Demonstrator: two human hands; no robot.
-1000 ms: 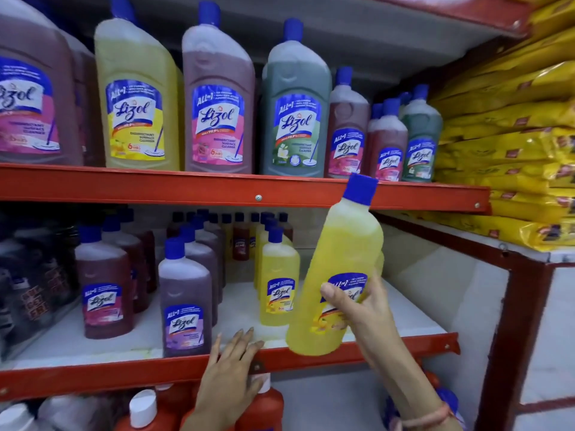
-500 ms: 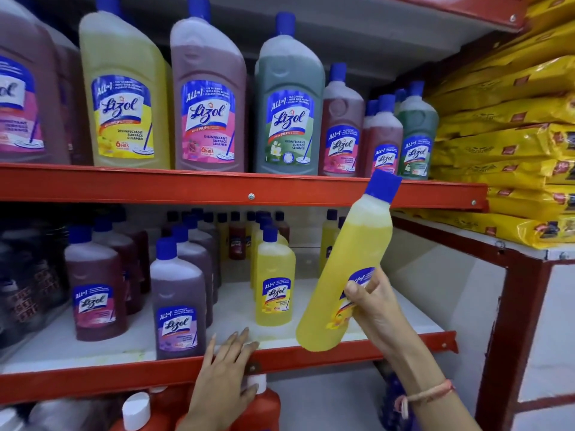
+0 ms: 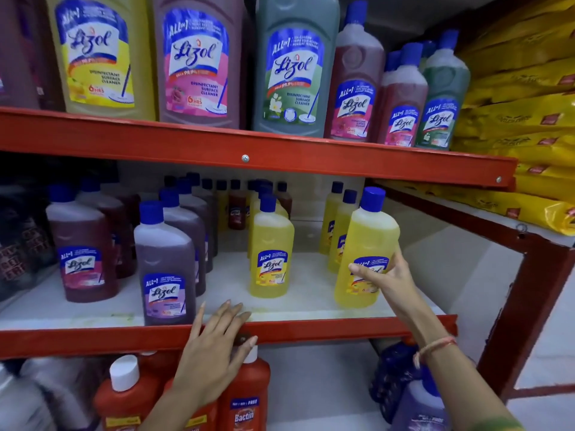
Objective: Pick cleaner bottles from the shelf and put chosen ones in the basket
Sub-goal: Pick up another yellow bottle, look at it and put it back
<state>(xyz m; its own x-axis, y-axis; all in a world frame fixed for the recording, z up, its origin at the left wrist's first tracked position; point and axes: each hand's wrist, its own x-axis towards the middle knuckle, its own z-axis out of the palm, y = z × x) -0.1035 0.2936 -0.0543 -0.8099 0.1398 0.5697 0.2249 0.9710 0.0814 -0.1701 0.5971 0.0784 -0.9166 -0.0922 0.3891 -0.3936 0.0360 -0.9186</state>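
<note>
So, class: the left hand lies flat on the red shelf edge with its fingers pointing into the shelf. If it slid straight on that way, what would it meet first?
Probably the purple-labelled bottle at the front edge, just left of the left hand; depth is unclear, so the fingertips might slip past it onto the bare white shelf.

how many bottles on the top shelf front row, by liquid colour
yellow: 1
pink label, brownish liquid: 3
green: 2
total: 6, not counting the cut-off bottle at far left or those hidden behind
</note>
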